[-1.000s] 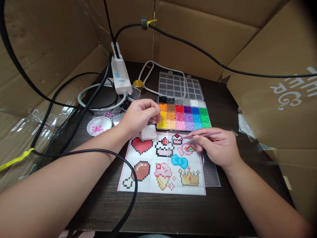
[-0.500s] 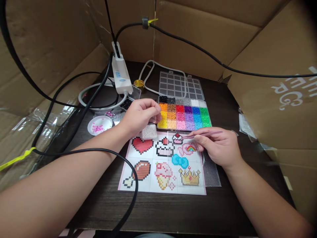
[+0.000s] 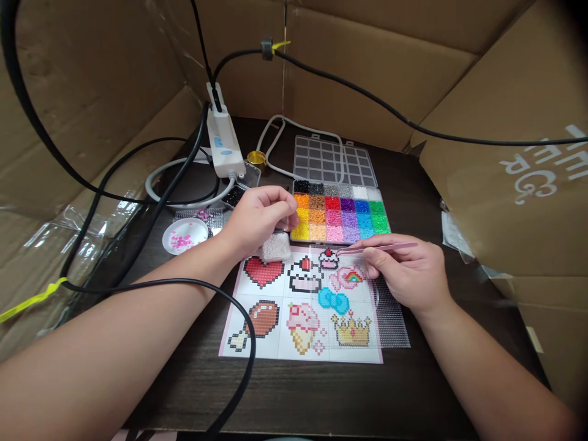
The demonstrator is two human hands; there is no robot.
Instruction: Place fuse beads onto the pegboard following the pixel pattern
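My right hand [image 3: 408,269] is closed on pink tweezers [image 3: 390,247], whose tips point left, close to a small bead cupcake [image 3: 329,260]. That cupcake and a blue bead bow [image 3: 334,301] sit on a clear pegboard [image 3: 392,321], which partly covers a sheet of pixel pictures [image 3: 285,340]. My left hand [image 3: 261,214] hovers at the left edge of the bead box [image 3: 340,239], fingers curled into a pinch; what they hold, if anything, is hidden. Just below it lies a small clear case of white beads [image 3: 276,247].
A white dish of pink beads [image 3: 186,236] stands at the left. Behind are a white power strip [image 3: 225,144], a gold cup [image 3: 256,158] and the box's clear lid [image 3: 335,160]. Black cable [image 3: 248,367] loops across in front of my left arm. Cardboard walls [image 3: 367,73] enclose the table.
The tweezers' tips have lifted slightly off the small cupcake, and my right hand has shifted a little. My left hand stays in place. The view has tilted slightly.
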